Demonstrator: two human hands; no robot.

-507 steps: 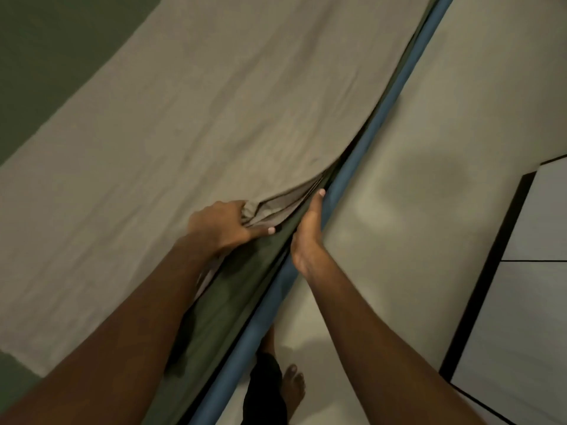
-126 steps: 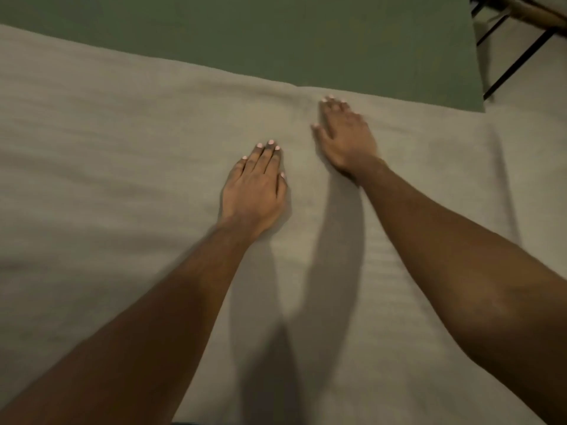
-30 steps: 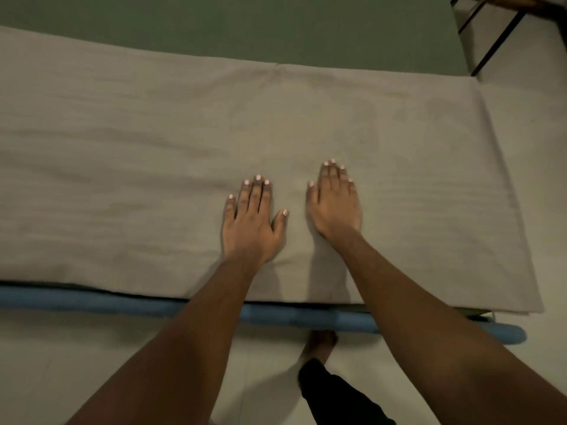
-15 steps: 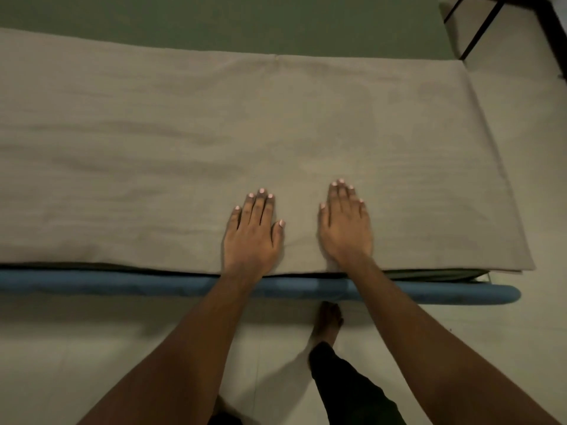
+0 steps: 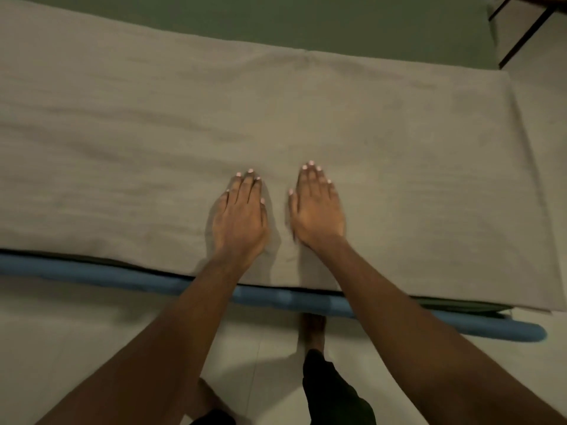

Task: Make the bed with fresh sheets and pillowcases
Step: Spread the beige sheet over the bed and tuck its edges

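A beige sheet (image 5: pixel 122 142) lies spread over the green mattress (image 5: pixel 352 23), with faint wrinkles across its left and middle. My left hand (image 5: pixel 241 217) rests palm down and flat on the sheet near its front edge, fingers together, holding nothing. My right hand (image 5: pixel 317 210) lies flat beside it, a small gap between them, also holding nothing. The sheet's right end (image 5: pixel 527 210) hangs past the mattress corner. No pillow or pillowcase is in view.
A blue padded bed rail (image 5: pixel 92 273) runs along the front edge of the bed. Pale floor tiles (image 5: pixel 61 348) lie below it, where my bare foot (image 5: pixel 313 329) stands. Dark metal legs of some furniture (image 5: pixel 521 35) show at the top right.
Both hands have slid a little forward over the sheet, away from the front edge, staying flat. The view has shifted slightly, so the bed's right corner sits lower.
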